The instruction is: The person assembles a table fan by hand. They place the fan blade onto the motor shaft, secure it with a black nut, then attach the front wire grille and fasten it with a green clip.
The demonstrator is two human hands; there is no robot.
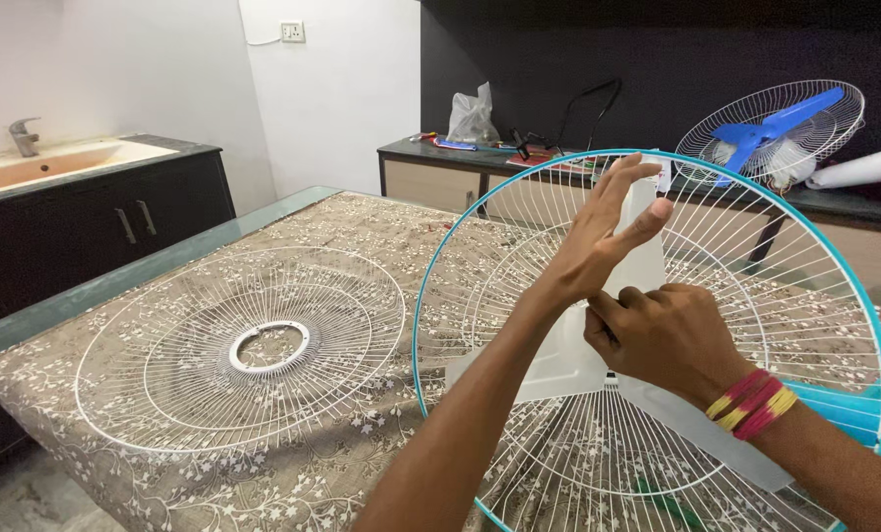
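Rear fan guard [834, 296], teal-rimmed white wire, stands on the table [381, 222] and contains the white fan blade [647, 256]. Left hand [608, 232] lies open-fingered against the blade; right hand [667, 335] pinches closed at its hub. Front guard [155, 345] lies flat nearby.
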